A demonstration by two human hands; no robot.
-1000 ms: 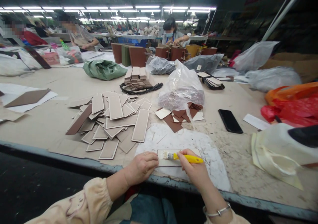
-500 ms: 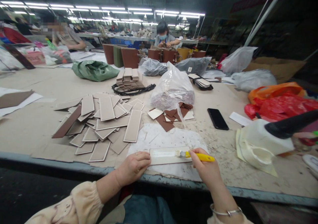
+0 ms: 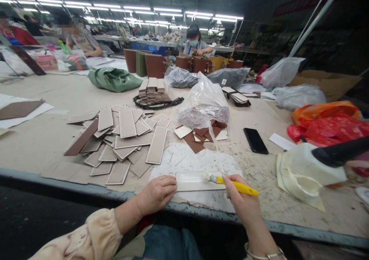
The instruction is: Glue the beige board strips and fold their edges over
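A pale rectangular strip (image 3: 193,184) lies lengthwise on a white, stained sheet (image 3: 170,161) at the table's front edge. My left hand (image 3: 158,192) holds the strip's left end, its fingers pressed together. My right hand (image 3: 242,196) is closed round a yellow-handled brush (image 3: 240,187), whose bristles touch the strip's upper part, right of its middle. A whitish wet streak runs along the strip to the left of the bristles. Left of the sheet lies a loose pile of beige, pale-edged pieces (image 3: 127,124), with one brown piece (image 3: 82,138) on it.
Behind the sheet are brown pieces (image 3: 194,143) and a clear plastic bag (image 3: 203,102). At right lie a black phone (image 3: 255,140), a white container (image 3: 309,164) and a red bag (image 3: 325,125). A green bag (image 3: 113,78) is farther back. People sit beyond the table.
The brush handle has swung a little lower and to the right with my right hand; the bristles stay on the strip. The whole view has shifted slightly.
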